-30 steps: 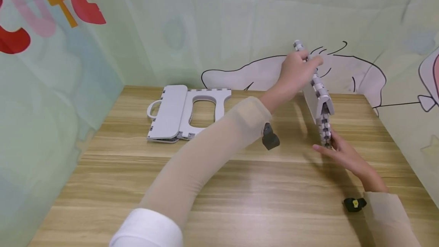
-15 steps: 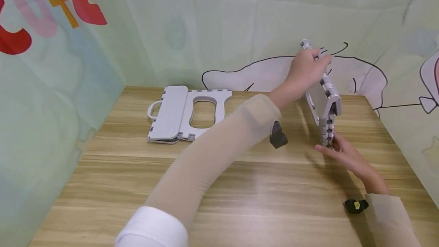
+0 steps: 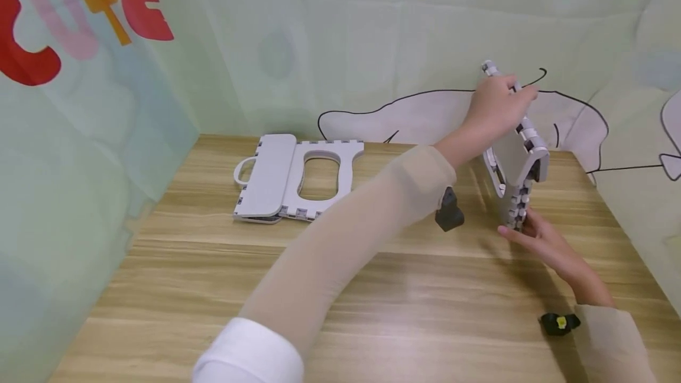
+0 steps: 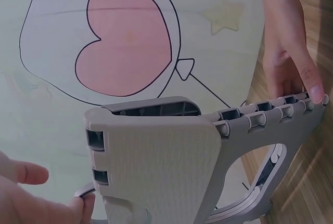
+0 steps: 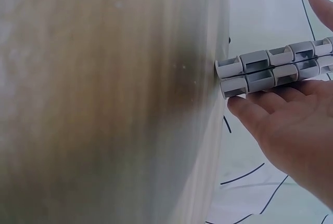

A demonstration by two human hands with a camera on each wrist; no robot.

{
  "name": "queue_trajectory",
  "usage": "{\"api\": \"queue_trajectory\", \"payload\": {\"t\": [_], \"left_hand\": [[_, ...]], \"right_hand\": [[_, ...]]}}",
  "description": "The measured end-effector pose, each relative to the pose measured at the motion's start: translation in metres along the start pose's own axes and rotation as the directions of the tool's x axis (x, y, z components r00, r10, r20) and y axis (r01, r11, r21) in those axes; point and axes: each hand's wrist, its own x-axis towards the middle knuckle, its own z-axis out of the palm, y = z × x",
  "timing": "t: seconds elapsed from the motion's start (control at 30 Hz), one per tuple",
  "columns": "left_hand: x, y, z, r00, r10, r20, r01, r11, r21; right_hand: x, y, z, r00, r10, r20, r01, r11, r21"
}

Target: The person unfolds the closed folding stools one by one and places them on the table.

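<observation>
In the head view, a pale grey folding step stool stands on its edge at the table's right side, partly unfolded, its hinged segments showing. My left hand grips its upper edge. The left wrist view shows fingers of this left hand hooked at the carry handle beside the stool's ribbed top panel. Low on the near side, my right hand touches the hinged edge. In the right wrist view, its fairly straight fingers lie under the hinges, thumb held apart.
A second folding step stool lies folded flat at the back left of the wooden table. A printed cloth backdrop rises behind and along both sides of the table.
The upper part of the held stool has swung rightward with my left hand, and a gap has opened between its panels on the left. My right hand stays at the lower end.
</observation>
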Motion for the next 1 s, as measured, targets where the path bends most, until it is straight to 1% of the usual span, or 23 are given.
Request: {"api": "queue_trajectory", "payload": {"t": [0.07,0.13,0.23,0.43,0.63,0.8,1.0], "left_hand": [[0.001,0.003,0.005,1.0,-0.014,0.012,0.014,1.0,0.027],[0.001,0.004,0.008,1.0,-0.016,0.02,0.015,0.998,0.054],[0.002,0.005,0.012,0.999,-0.023,0.029,0.022,0.998,0.06],[0.003,0.006,0.017,0.999,-0.013,0.048,0.012,1.0,0.018],[0.002,0.006,0.02,0.999,-0.004,0.046,0.004,1.0,-0.007],[0.004,0.008,0.022,0.999,-0.005,0.041,0.005,1.0,0.017],[0.006,0.01,0.025,0.999,0.005,0.047,-0.008,0.997,0.07]], "right_hand": [[-0.001,0.002,-0.002,1.0,0.01,0.0,-0.01,1.0,-0.003],[-0.003,0.003,-0.004,1.0,0.011,0.003,-0.011,1.0,0.0],[-0.003,0.004,-0.005,1.0,0.02,0.011,-0.02,1.0,0.002],[-0.003,0.005,-0.006,0.999,0.041,0.017,-0.041,0.999,0.013],[-0.003,0.004,-0.006,0.999,0.052,0.018,-0.052,0.999,0.008],[-0.003,0.004,-0.005,0.998,0.058,0.019,-0.059,0.998,0.013],[-0.004,0.006,-0.005,0.999,0.033,0.018,-0.034,0.999,0.042]]}}
